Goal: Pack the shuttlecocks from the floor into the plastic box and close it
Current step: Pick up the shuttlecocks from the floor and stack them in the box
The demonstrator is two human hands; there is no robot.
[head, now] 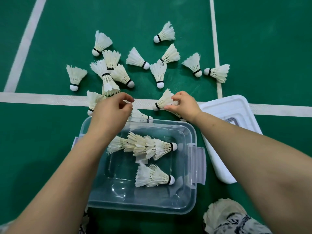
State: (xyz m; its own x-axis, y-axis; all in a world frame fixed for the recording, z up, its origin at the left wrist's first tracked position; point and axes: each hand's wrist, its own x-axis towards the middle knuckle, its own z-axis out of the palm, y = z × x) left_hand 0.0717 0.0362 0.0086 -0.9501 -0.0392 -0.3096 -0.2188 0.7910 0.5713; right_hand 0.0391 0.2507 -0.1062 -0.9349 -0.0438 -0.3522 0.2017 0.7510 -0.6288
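A clear plastic box (pixel 136 207) stands open on the green floor below my arms. Inside lie a nested row of shuttlecocks (pixel 152 146) and a shorter nested pair (pixel 156 177). Several loose shuttlecocks (pixel 158 73) are scattered on the floor beyond the box. My right hand (pixel 184 105) pinches the feathers of one shuttlecock (pixel 163 102) just past the box's far right corner, its cork pointing left. My left hand (pixel 112 109) hovers over the far left corner, fingers bent, thumb and forefinger slightly apart with nothing between them. The white lid (pixel 226 107) lies to the right.
White court lines (pixel 42 98) cross the floor under the hands and run away at left and right. More shuttlecocks (pixel 140 115) lie against the box's far wall. Patterned clothing (pixel 231 218) over my knee fills the bottom right corner.
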